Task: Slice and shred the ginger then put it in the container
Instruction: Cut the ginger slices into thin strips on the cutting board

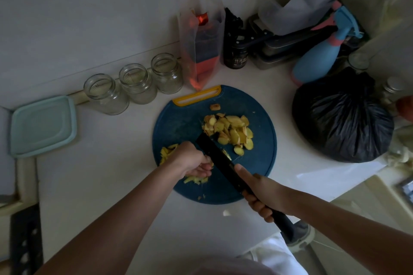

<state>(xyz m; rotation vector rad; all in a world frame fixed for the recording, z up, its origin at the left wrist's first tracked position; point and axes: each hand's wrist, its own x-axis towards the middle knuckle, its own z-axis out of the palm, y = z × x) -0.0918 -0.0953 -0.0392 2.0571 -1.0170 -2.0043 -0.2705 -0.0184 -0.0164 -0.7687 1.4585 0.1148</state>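
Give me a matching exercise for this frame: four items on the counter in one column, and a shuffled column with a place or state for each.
Items:
1. ginger slices
2. glass jars
3. knife
4. black bag

Places or states:
A. gripped in the right hand
B. tied shut, right of the cutting board
C. piled on the far right part of the board
D. empty, lined up along the wall

Pairs: 1-C, 2-D, 3-A, 4-B
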